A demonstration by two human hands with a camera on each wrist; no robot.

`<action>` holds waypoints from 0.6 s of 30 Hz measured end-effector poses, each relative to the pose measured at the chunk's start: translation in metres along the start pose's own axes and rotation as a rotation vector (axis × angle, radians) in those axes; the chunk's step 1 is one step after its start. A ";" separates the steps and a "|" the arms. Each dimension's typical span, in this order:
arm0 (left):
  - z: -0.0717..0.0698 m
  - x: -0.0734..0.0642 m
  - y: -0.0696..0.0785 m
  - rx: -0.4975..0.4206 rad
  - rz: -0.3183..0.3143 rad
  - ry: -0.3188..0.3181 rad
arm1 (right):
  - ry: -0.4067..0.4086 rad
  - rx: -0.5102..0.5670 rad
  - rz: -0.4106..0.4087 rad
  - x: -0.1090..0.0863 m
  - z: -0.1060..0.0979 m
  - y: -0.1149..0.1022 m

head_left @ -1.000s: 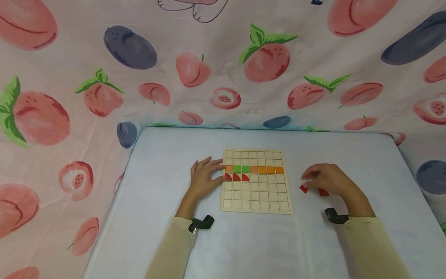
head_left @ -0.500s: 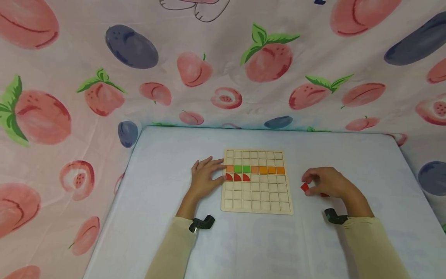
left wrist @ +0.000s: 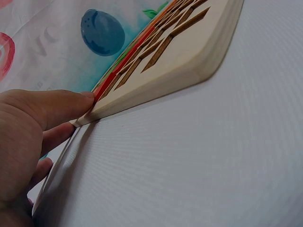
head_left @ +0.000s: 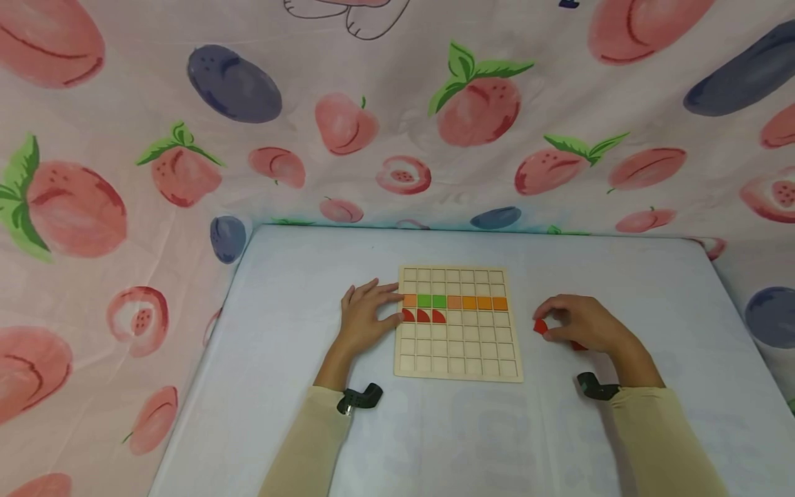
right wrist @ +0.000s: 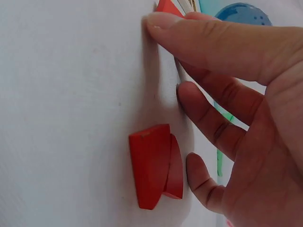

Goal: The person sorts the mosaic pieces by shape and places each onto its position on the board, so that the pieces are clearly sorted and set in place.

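A square-celled wooden board [head_left: 456,348] lies on the table. Its third row holds orange, peach and green squares [head_left: 431,301]; below them, 3 red quarter-circle pieces [head_left: 423,316] fill the left cells. My left hand [head_left: 363,317] rests at the board's left edge, fingers spread, the thumb [left wrist: 71,105] touching the rim. To the right of the board, my right hand [head_left: 586,321] pinches a red block [head_left: 540,326] between thumb and fingers. In the right wrist view, the thumb covers most of that block [right wrist: 168,7].
Two red blocks with curved sides [right wrist: 151,165] lie close together beneath the right hand, mostly hidden by it in the head view. A white cloth [head_left: 459,442] covers the table. Behind and to the left hangs a fruit-patterned curtain [head_left: 348,62].
The right thumb and fingers have turned the red block, first low by the thumb, now pinched with its rounded side showing. The left hand keeps its place on the board.
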State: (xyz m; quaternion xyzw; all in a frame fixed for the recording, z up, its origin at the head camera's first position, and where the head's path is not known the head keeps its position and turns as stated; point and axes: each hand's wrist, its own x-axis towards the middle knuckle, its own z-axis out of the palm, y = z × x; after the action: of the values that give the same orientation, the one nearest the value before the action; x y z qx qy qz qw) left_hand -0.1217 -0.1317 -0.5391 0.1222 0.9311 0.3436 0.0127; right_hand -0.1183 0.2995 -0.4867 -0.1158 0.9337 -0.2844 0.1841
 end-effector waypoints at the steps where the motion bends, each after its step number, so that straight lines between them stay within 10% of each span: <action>1: 0.000 0.000 0.000 -0.001 0.001 0.001 | 0.000 0.002 0.002 0.000 0.001 0.000; 18: 0.000 0.000 0.000 -0.003 -0.013 -0.007 | 0.040 0.072 -0.020 0.005 0.005 -0.002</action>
State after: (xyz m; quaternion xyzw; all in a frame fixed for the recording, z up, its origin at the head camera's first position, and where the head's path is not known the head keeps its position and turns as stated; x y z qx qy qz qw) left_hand -0.1220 -0.1315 -0.5393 0.1173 0.9313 0.3443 0.0182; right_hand -0.1208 0.2933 -0.4910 -0.1126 0.9253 -0.3218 0.1663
